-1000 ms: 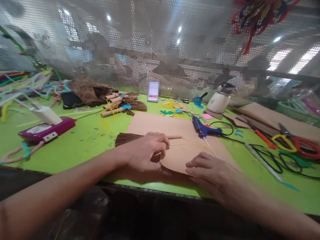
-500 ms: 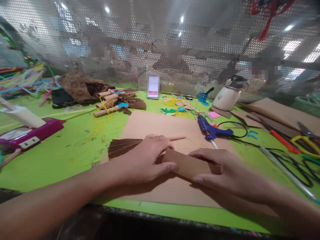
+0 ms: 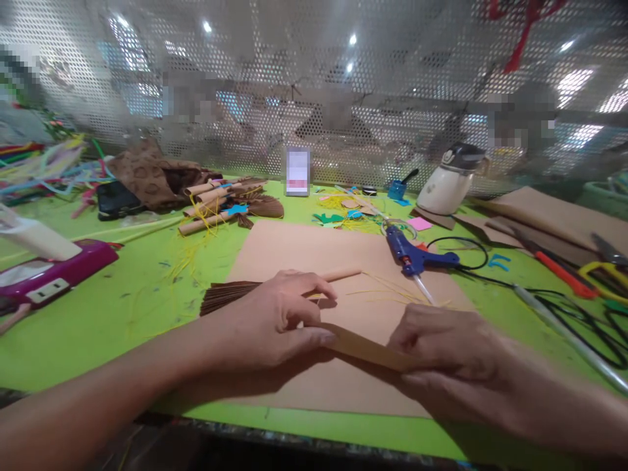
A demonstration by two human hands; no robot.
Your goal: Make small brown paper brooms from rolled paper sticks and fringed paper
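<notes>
A large sheet of tan kraft paper (image 3: 324,252) lies on the green table (image 3: 122,314). Its near edge is folded over into a narrow band (image 3: 366,350). My left hand (image 3: 282,317) pinches the left end of that band, fingers closed on it. My right hand (image 3: 449,350) grips the band's right end with curled fingers. Behind my left hand lies a dark brown pleated paper fan (image 3: 226,296) on a rolled paper stick (image 3: 343,275). Thin yellow strands lie on the sheet near the stick.
A blue glue gun (image 3: 412,255) with black cord lies right of the sheet. Scissors (image 3: 606,268), more kraft sheets (image 3: 544,222) and a white jug (image 3: 444,186) are at the right. Paper rolls (image 3: 210,199), a phone (image 3: 115,199), a pink case (image 3: 53,271) and pipe cleaners (image 3: 39,163) sit left. A perforated screen (image 3: 314,85) closes the far side.
The near edge of the kraft sheet was lifted and folded over; now the fold is pressed into a narrower band. Both hands slid slightly toward me along it.
</notes>
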